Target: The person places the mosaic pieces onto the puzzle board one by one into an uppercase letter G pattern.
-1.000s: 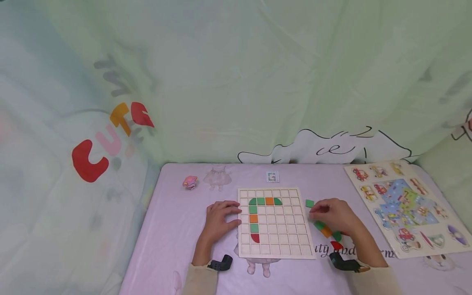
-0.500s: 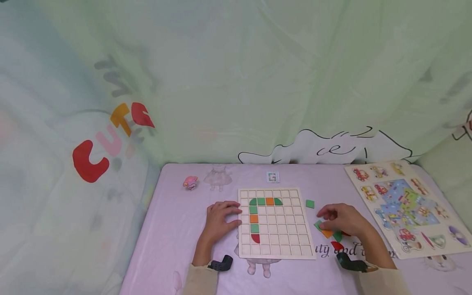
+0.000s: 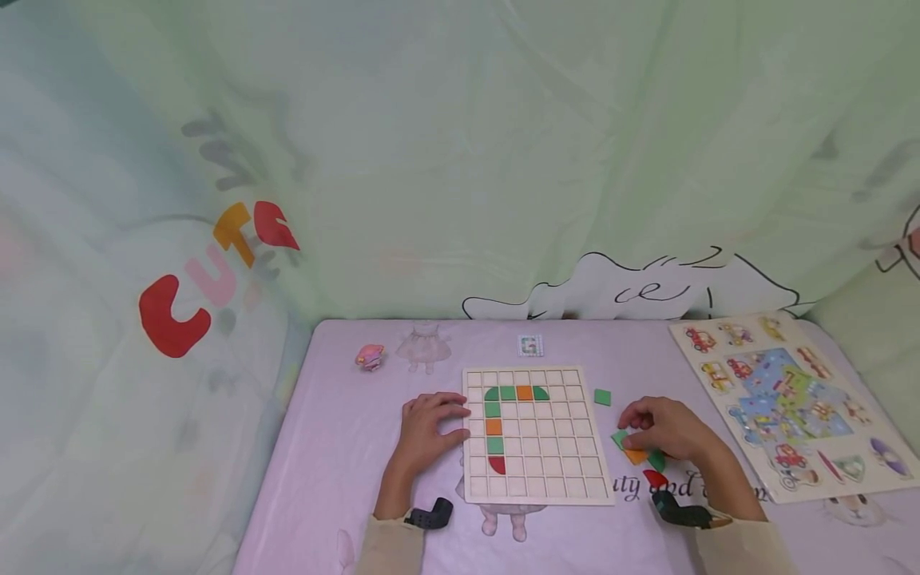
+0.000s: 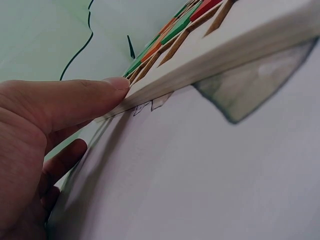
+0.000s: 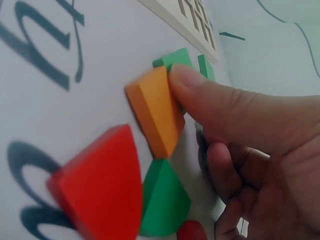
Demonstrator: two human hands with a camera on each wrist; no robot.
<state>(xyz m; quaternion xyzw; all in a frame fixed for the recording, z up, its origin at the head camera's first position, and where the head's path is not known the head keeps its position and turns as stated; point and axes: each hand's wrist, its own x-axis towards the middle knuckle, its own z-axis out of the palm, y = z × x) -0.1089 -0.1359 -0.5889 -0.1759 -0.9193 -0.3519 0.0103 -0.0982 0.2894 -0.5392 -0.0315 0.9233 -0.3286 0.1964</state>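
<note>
One wooden grid board (image 3: 553,447) sits mid-table between the hands, with eight tiles (image 3: 492,410) on it: five green, two orange, one red. I count six loose ones off its right side: three green (image 3: 602,397), one orange (image 5: 156,112), two red (image 5: 105,185), the second red mostly hidden by the right hand (image 3: 668,427). That hand isn't gripping anything: thumb and fingers apart, thumb tip up against the orange and nearest green. Left hand (image 3: 429,431) is relaxed, thumb resting on the board's left edge. Also around: one pink toy (image 3: 370,357) and one little card (image 3: 531,346) behind the board, plus one big picture puzzle (image 3: 791,407) right of the right hand.
</note>
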